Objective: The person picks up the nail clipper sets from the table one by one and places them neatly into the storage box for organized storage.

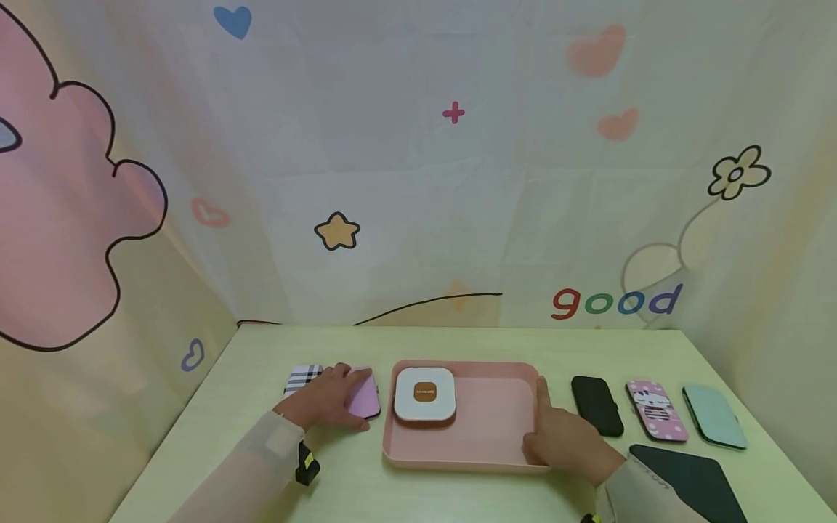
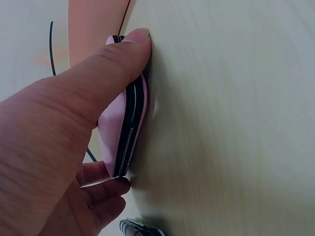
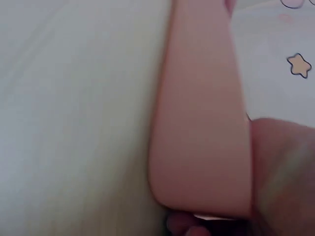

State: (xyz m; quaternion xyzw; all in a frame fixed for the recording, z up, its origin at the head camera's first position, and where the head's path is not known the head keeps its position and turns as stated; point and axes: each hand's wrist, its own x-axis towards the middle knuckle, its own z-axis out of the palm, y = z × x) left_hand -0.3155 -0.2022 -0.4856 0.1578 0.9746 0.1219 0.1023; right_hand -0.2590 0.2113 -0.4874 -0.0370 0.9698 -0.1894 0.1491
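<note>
In the head view, my left hand (image 1: 332,396) spans a slim pink case (image 1: 363,398) lying just left of the tray. The left wrist view shows the case (image 2: 112,125) with a black edge band, thumb at one end and fingertips at the other. My right hand (image 1: 567,439) grips the near right corner of a shallow pink tray (image 1: 497,414). Its thumb lies inside the rim and its index finger stretches along the right side. A white rounded-square box (image 1: 425,403) with a brown label reading "MANICURE" sits in the tray's left part. The right wrist view shows the tray's outer wall (image 3: 202,113).
A checked case (image 1: 304,378) lies left of the pink one, partly covered by my left hand. Right of the tray lie a black case (image 1: 598,407), a pink cartoon case (image 1: 657,412) and a mint case (image 1: 715,417). A dark flat panel (image 1: 689,479) lies near my right sleeve.
</note>
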